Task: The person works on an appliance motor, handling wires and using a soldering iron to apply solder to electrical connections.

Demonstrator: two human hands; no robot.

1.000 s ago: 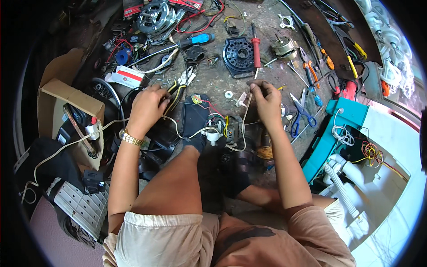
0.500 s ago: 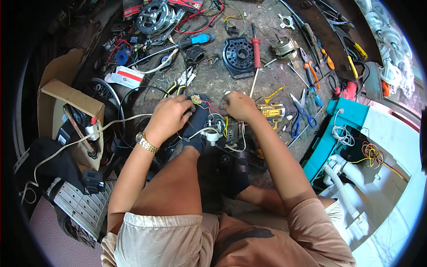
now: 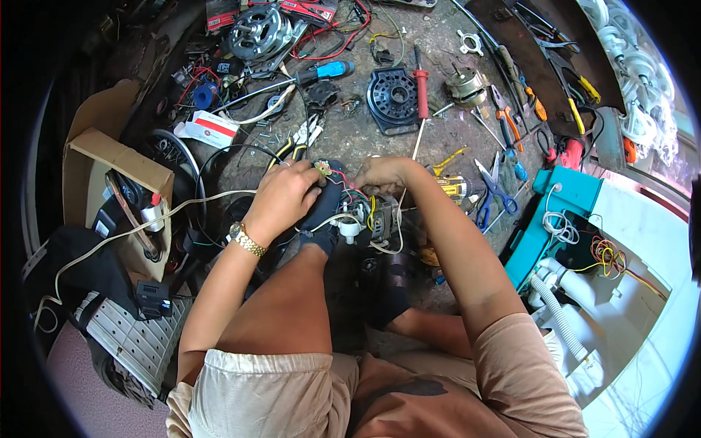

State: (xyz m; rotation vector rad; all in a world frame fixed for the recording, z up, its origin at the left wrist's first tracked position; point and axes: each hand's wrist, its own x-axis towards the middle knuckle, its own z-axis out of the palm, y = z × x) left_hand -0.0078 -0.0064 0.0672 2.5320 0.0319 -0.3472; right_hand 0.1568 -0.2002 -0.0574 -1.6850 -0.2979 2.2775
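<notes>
My left hand (image 3: 286,191), with a gold watch at the wrist, has its fingers closed at the edge of a small round circuit board (image 3: 323,168). The board sits above my dark-socked foot (image 3: 321,208), and pink and red wires (image 3: 347,180) run from it towards my right hand (image 3: 383,175). That hand is closed, knuckles up, and hides what its fingers hold. Just below, a small motor part (image 3: 381,226) with yellow wires and a white plastic fitting (image 3: 350,231) lies between my feet. A white cable (image 3: 219,195) passes under my left hand.
Pliers (image 3: 303,137), a black round housing (image 3: 398,96), a red-handled soldering iron (image 3: 421,95), a yellow drill (image 3: 454,187) and blue scissors (image 3: 496,197) lie around my hands. A cardboard box (image 3: 120,160) stands left, a teal-and-white appliance casing (image 3: 562,219) right.
My right hand has moved slightly down and left, closer to the wires and board. The left hand has shifted a little, its fingers still at the board.
</notes>
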